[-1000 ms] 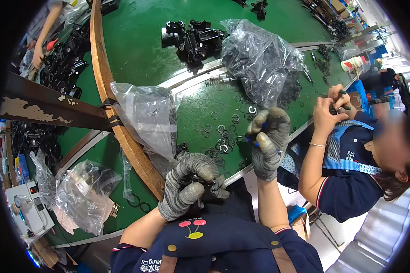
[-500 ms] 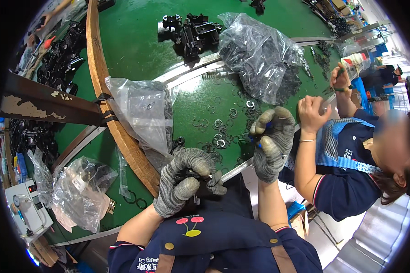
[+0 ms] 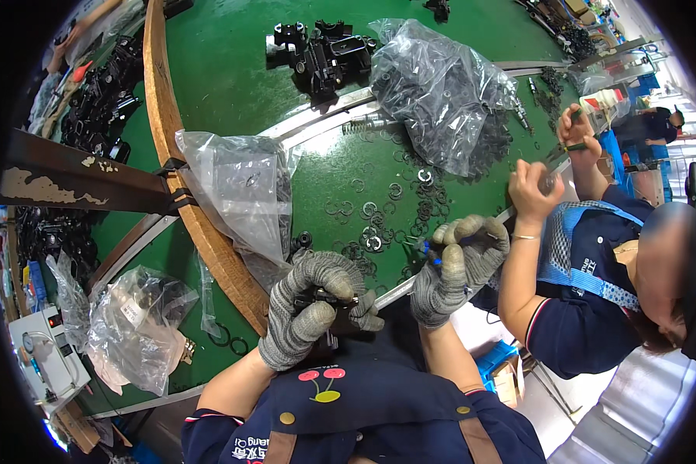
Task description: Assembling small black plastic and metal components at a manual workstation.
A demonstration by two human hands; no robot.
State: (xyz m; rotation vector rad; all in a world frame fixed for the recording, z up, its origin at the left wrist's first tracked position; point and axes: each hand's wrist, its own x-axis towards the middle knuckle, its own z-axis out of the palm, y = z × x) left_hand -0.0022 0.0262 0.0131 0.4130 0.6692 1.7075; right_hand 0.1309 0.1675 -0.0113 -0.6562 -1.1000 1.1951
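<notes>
My left hand (image 3: 309, 298), in a grey knitted glove, is closed around a small black metal part (image 3: 329, 298) just above my apron. The fingers hide most of that part. To its right my right hand (image 3: 460, 271), also gloved, grips a blue-handled tool (image 3: 423, 247) whose thin end points left toward the tabletop; its kind is mostly hidden. Loose dark C-shaped retaining rings (image 3: 373, 242) lie scattered on the green table (image 3: 325, 174) beyond both hands. A small black cylindrical piece (image 3: 303, 241) lies just beyond my left hand.
A clear plastic bag (image 3: 243, 185) leans by the wooden edge strip (image 3: 166, 100) on the left. Farther off stand a large bag of dark parts (image 3: 441, 93) and black mechanical assemblies (image 3: 329, 58). A co-worker (image 3: 580, 286) works close on my right. A metal beam (image 3: 85, 174) juts in at left.
My right hand has moved down and slightly left with the blue-handled tool, turning a little. My left hand stays nearly still around the black part. The co-worker's hands have shifted slightly.
</notes>
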